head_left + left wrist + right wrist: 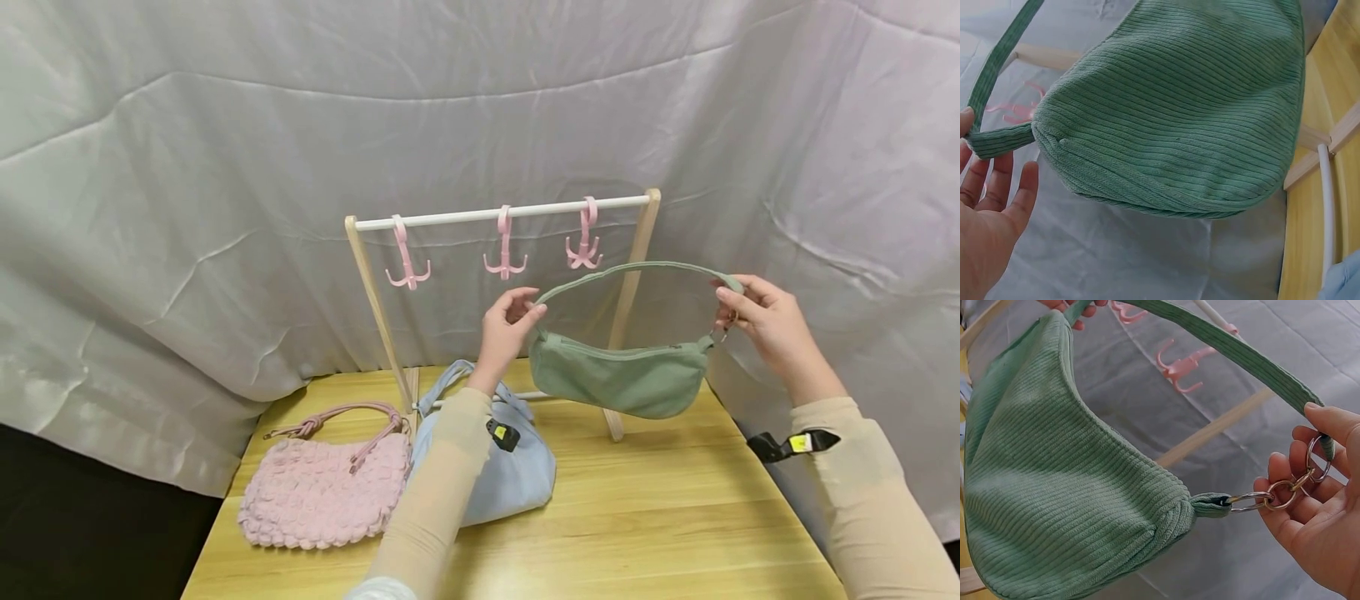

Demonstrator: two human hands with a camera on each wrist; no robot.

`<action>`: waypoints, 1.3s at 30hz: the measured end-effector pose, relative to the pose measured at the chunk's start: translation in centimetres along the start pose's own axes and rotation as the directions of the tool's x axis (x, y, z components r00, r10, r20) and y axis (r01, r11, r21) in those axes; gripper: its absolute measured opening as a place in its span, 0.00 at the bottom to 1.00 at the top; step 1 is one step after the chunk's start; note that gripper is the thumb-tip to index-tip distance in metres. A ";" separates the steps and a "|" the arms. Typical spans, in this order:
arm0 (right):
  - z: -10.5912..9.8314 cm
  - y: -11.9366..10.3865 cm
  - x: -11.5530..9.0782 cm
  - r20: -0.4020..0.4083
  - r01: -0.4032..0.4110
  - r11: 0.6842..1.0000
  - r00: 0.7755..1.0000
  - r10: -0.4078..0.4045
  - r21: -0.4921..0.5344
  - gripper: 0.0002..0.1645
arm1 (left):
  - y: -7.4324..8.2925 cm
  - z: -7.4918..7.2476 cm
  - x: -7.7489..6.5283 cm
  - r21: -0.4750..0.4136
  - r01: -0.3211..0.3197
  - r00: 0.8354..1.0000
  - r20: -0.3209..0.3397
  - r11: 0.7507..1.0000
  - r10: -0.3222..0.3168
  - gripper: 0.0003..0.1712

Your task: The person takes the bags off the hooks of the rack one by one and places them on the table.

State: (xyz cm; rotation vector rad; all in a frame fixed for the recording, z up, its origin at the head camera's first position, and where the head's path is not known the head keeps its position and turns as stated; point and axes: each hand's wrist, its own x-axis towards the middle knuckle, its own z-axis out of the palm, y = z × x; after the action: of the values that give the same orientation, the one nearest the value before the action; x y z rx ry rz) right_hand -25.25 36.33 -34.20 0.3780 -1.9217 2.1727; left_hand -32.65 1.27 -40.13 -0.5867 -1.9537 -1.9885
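A green corduroy shoulder bag (622, 375) hangs in the air in front of the rack, its strap (637, 267) arched above it. At the strap's left end, my left hand (510, 329) pinches the fabric between thumb and fingers. My right hand (772, 329) pinches the other end, beside the metal rings (1282, 494) that link strap and bag. In the left wrist view, the ribbed bag body (1179, 112) fills the middle, and the left hand (991, 212) holds the strap at the edge.
Behind stands a rack with a white rail (457, 217) carrying pink hooks (505, 246). A pink puffy bag (322, 492) and a light blue bag (517, 471) lie on the wooden table (637, 525), the blue one partly hidden by my left forearm. Grey curtains (300, 150) surround it.
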 end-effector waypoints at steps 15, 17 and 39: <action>-1.6 1.1 -0.5 0.030 0.007 0.998 1.000 -0.009 0.056 0.13 | 0.3 -0.1 -0.6 0.132 -0.027 0.988 0.153 0.991 0.006 0.19; -1.8 1.2 -0.6 0.021 -0.004 0.999 1.000 0.003 0.036 0.13 | 0.3 0.0 -0.8 0.144 -0.017 0.985 0.172 0.989 -0.008 0.18; -4.6 3.3 -2.4 0.105 -0.092 0.993 0.990 0.099 -0.071 0.16 | -1.4 0.8 -5.0 0.158 0.109 0.935 0.318 0.981 -0.155 0.19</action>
State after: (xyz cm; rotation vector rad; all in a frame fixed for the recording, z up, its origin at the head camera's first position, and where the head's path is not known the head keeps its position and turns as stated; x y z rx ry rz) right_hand -24.30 40.50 -38.61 0.4073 -2.1046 2.1826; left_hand -28.88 1.70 -43.76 -0.8166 -2.3645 -1.9088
